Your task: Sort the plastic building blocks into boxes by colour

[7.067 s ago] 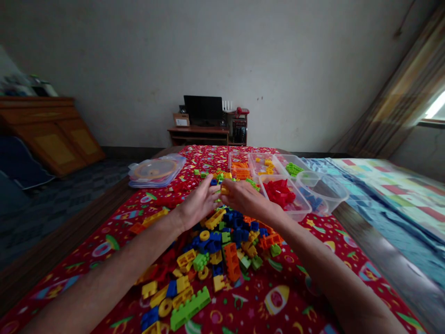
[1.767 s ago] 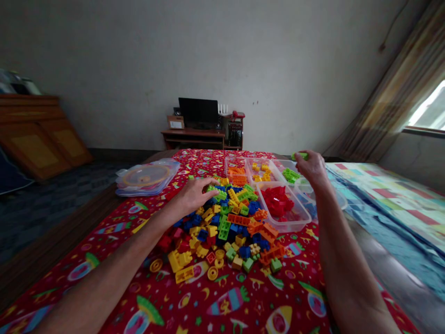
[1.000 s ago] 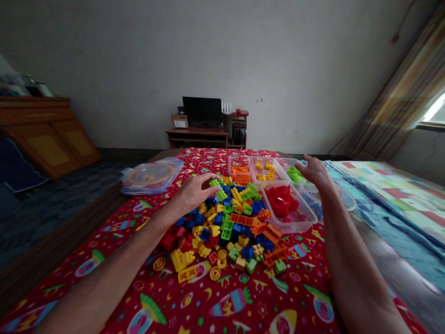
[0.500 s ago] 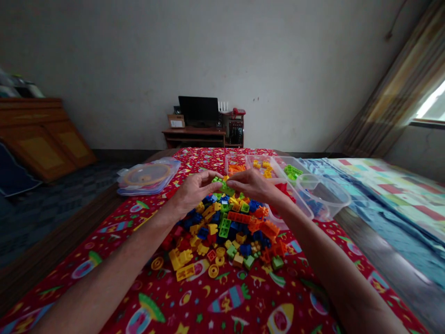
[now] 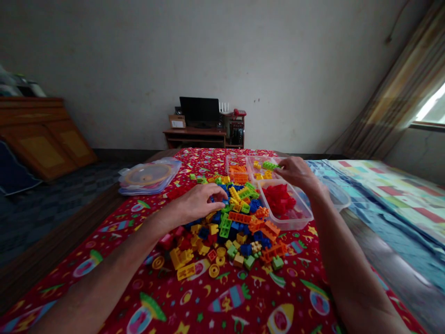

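Note:
My right hand (image 5: 295,171) pinches a green toy building brick (image 5: 270,165) above the clear containers at the back right. Over the heap of mixed bricks hovers my left hand (image 5: 203,200), its fingers loosely bent, thumb and forefinger apart, with nothing visible between them. Blue, yellow, green, orange and red pieces make up the heap, among them a long orange brick (image 5: 239,218) and a green brick (image 5: 225,226). Red pieces (image 5: 280,200) fill the nearest container (image 5: 295,224). Orange pieces (image 5: 238,172) and yellow pieces (image 5: 267,175) lie in compartments behind it. My right hand hides part of the containers.
Stacked clear lids (image 5: 149,177) lie at the table's left side. A patterned red cloth (image 5: 257,297) covers the table. Loose yellow wheels (image 5: 213,270) lie in front of the heap. A bed with a patchwork cover (image 5: 389,185) stands to the right.
My right hand has moved right from above the heap to the containers, carrying the green brick. My left hand has let go of it and lowered towards the heap.

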A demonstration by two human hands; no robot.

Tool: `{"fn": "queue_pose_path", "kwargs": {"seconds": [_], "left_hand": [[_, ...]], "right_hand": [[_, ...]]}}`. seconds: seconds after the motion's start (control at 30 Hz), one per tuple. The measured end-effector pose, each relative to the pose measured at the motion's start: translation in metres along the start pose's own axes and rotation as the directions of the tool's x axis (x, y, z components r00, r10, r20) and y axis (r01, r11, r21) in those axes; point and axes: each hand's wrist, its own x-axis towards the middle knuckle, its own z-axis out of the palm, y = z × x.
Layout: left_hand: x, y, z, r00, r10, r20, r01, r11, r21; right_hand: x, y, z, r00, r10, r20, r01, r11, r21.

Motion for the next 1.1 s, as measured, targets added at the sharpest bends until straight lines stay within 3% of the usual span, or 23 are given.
{"fn": "queue_pose_path", "kwargs": {"seconds": [0.07,0.17,0.27,0.37,0.47,0.6,0.7,0.8,1.1], "left_hand": [[-0.005,0.003,0.002,0.996,0.029,0.082,-0.035,0.997,0.07],[-0.01,0.003,0.01,0.979,0.063,0.192,-0.092,0.984,0.15],[-0.011,0.002,0.02,0.968,0.084,0.236,-0.137,0.966,0.22],[-0.009,0.004,0.025,0.972,0.087,0.219,-0.146,0.952,0.271],[-0.008,0.006,0.024,0.973,0.088,0.214,-0.141,0.959,0.245],[-0.005,0.007,0.016,0.989,0.012,0.148,-0.039,0.983,0.179],[-0.001,0.005,0.012,0.998,-0.065,0.017,0.062,0.989,0.136],[0.004,0.0,0.012,0.992,-0.087,-0.094,0.094,0.993,0.067],[0.005,-0.009,0.012,0.984,-0.109,-0.141,0.121,0.989,0.079]], "right_hand": [[0.003,0.023,0.005,0.987,0.141,-0.072,-0.143,0.989,-0.025],[0.006,0.044,0.011,0.92,0.352,-0.173,-0.356,0.934,0.009],[0.008,0.045,0.016,0.906,0.395,-0.151,-0.379,0.917,0.126],[0.01,0.026,0.021,0.964,0.252,-0.08,-0.219,0.93,0.294],[0.006,-0.008,0.029,0.999,0.001,0.041,-0.015,0.944,0.329],[-0.008,-0.049,0.044,0.928,-0.301,0.219,0.258,0.945,0.201],[-0.019,-0.067,0.052,0.88,-0.34,0.331,0.341,0.938,0.056],[-0.024,-0.072,0.055,0.841,-0.361,0.403,0.387,0.922,0.018],[-0.017,-0.055,0.058,0.881,-0.415,0.227,0.345,0.892,0.292]]}}
